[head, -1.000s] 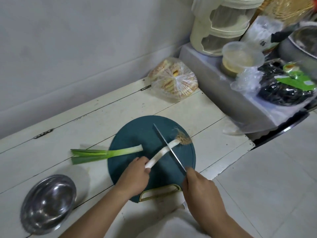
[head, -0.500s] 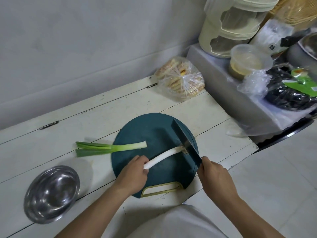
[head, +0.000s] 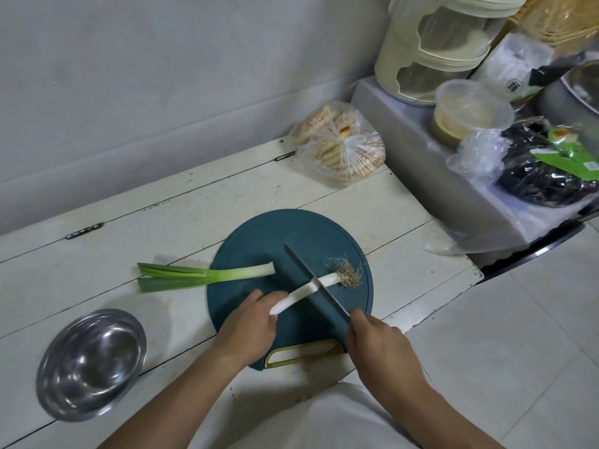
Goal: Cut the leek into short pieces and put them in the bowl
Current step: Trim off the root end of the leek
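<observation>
On the round dark-teal cutting board (head: 259, 241) lies the white leek stalk (head: 299, 292) with its hairy root end (head: 347, 274) pointing right. My left hand (head: 251, 325) grips the stalk's left end. My right hand (head: 379, 346) holds a knife (head: 316, 281), whose blade crosses the stalk a little left of the roots. The green leek top (head: 201, 275) lies apart, half on the board's left edge and half on the counter. A steel bowl (head: 90, 362) stands at the lower left with nothing in it.
A clear bag of biscuits (head: 340, 144) sits on the white counter (head: 162, 205) behind the board. To the right, a raised grey ledge (head: 418, 163) carries a cream rack, a plastic tub (head: 466, 108) and dark bags. The counter edge drops to the tiled floor (head: 518, 335) at right.
The knife was tilted near the root end half a second ago; now its blade stands across the white stalk just left of the roots. My left hand keeps its hold.
</observation>
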`<state>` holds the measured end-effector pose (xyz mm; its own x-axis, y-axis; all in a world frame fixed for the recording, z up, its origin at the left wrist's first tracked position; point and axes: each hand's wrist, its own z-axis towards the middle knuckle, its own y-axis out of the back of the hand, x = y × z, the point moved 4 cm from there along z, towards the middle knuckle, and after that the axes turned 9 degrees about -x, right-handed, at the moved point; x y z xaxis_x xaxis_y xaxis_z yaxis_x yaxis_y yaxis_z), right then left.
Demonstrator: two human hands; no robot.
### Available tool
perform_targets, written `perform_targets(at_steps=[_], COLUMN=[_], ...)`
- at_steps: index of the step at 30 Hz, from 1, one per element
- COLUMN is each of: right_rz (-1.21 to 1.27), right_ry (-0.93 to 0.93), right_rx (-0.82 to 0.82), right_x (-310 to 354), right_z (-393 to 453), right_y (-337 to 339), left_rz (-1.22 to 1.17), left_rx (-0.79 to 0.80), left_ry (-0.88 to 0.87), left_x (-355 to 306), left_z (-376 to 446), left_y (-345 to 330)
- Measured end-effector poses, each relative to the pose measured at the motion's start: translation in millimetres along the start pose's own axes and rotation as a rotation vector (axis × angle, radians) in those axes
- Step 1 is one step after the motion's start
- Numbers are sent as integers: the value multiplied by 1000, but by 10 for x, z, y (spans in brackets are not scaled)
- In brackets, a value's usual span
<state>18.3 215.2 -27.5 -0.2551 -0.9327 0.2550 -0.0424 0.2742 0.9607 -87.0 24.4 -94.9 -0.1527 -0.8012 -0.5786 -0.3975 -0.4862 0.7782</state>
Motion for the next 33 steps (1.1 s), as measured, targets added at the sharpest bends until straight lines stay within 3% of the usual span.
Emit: perform_targets(at_steps=[9,33], right_rz=[-31,-23], right_ry=[-175,-198], right_rx=[-14,39], right_x=[-318,-379], right_z=[157,220], right_y=[106,4], left_rz=[0,-13], left_rx=[2,3], left_ry=[2,26], left_x=[38,43], left_z=[-15,4], left_y=[2,1])
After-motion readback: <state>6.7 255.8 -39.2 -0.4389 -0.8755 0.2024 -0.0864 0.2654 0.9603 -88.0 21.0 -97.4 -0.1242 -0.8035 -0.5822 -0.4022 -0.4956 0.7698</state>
